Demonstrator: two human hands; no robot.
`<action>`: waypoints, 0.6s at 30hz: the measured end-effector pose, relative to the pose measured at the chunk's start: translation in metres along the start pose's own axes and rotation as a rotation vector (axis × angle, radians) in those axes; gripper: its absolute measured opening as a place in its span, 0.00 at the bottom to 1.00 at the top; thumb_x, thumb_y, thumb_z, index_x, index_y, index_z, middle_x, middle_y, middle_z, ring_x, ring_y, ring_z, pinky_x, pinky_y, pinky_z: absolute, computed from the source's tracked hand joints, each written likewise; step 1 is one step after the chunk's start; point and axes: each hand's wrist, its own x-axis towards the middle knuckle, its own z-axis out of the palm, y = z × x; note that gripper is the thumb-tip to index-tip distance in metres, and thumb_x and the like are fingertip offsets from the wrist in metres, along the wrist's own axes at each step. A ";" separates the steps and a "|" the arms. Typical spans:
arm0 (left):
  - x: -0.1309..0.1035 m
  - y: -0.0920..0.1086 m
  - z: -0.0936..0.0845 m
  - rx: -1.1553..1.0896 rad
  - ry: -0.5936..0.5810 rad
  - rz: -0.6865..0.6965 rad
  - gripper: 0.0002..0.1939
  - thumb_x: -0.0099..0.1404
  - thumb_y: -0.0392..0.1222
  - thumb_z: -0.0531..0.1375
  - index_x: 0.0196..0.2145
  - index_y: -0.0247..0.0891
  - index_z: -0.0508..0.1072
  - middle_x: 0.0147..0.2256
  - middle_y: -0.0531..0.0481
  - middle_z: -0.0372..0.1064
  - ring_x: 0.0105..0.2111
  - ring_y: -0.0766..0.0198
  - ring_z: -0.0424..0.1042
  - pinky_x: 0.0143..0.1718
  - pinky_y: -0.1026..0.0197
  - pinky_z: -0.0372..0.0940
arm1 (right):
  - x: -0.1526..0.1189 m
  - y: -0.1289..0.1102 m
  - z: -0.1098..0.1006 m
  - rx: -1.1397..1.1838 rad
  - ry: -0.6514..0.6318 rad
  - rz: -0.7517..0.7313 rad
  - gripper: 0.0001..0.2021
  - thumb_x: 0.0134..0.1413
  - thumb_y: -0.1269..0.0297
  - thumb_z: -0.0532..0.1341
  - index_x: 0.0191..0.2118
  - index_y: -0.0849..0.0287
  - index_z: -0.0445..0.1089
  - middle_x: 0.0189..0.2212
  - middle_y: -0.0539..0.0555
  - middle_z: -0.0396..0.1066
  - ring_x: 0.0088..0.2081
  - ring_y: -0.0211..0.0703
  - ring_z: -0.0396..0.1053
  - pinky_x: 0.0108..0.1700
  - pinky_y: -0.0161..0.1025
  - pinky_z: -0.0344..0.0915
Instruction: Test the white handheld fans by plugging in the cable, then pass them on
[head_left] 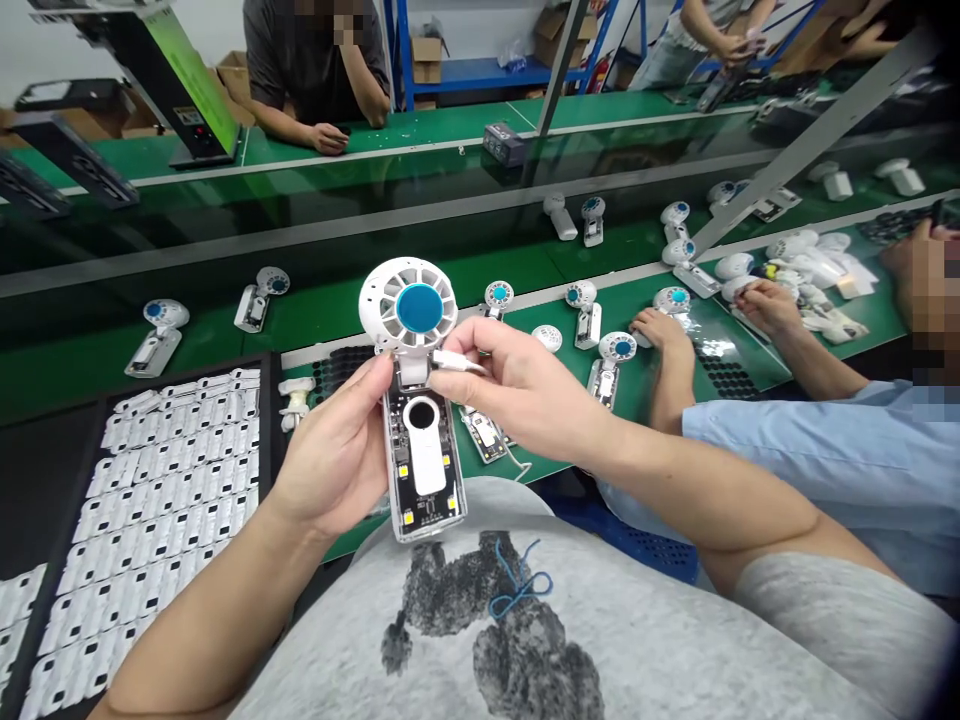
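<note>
A white handheld fan (pixel 427 460) with a round slotted head, a blue centre and a transparent handle showing a dark circuit board is held upright in front of my body. My left hand (pixel 330 450) is closed round the left side of its handle and neck. Between the thumb and fingers of my right hand (pixel 525 385) is a white cable plug (pixel 452 362), pinched at the right side of the fan's neck. Its thin white cable runs behind that hand and shows again below it. Another fan body (pixel 486 437) lies partly hidden behind my right hand.
A black tray (pixel 271 400) of white parts stands on the left. Several fans lie on the green bench (pixel 536 460) and the conveyor (pixel 315 290) beyond. A co-worker's hands (pixel 664 335) handle fans at right, near a pile of white parts (pixel 817 275). Other people stand across the line.
</note>
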 end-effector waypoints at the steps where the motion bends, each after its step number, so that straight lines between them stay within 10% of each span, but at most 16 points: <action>1: 0.001 0.000 0.000 -0.013 -0.002 0.005 0.15 0.67 0.42 0.48 0.44 0.37 0.70 0.43 0.47 0.71 0.50 0.55 0.66 0.49 0.53 0.65 | 0.001 0.001 0.001 0.070 0.015 0.038 0.08 0.52 0.65 0.60 0.30 0.57 0.58 0.26 0.44 0.56 0.25 0.31 0.57 0.27 0.31 0.57; 10: 0.019 -0.009 -0.003 -0.072 0.027 0.029 0.12 0.65 0.41 0.52 0.43 0.38 0.71 0.40 0.48 0.72 0.46 0.57 0.69 0.47 0.56 0.65 | 0.015 0.028 0.002 0.362 -0.023 0.168 0.18 0.41 0.67 0.67 0.29 0.56 0.54 0.25 0.42 0.54 0.24 0.29 0.54 0.27 0.31 0.56; 18: 0.083 0.003 -0.012 -0.043 -0.002 -0.050 0.13 0.63 0.41 0.55 0.44 0.35 0.70 0.39 0.46 0.73 0.39 0.58 0.72 0.41 0.58 0.67 | 0.041 0.054 -0.031 0.342 0.124 0.244 0.16 0.46 0.61 0.65 0.32 0.57 0.56 0.27 0.44 0.55 0.26 0.31 0.55 0.29 0.32 0.55</action>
